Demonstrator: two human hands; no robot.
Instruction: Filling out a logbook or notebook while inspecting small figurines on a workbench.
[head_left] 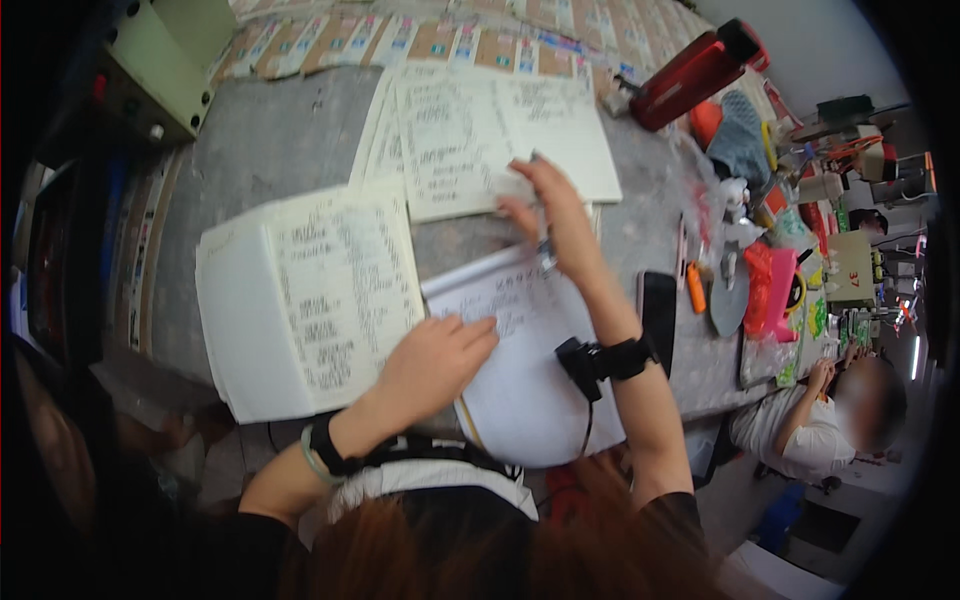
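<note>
My left hand (438, 362) lies with its fingers stretched out on the written page of a white notebook (540, 390), close to its left edge. Over the lower part of an open handwritten book (450, 150), my right hand (556, 215) is raised, thumb and index finger apart. A slim pen (545, 254) appears tucked in that hand; its silvery end shows below the palm, and the rest is mostly hidden. To the left of the notebook, another open book (345, 290) with handwriting lies flat. Both wrists carry black bands; the right one has a small black device (585, 365).
A black phone (656, 315) lies right of the notebook. Further right are an orange cutter-like tool (696, 288), a pink item (773, 290) and plastic bags. A red bottle (690, 78) stands at the back right. A pale metal box (155, 65) stands far left. Another person (800, 430) sits at right.
</note>
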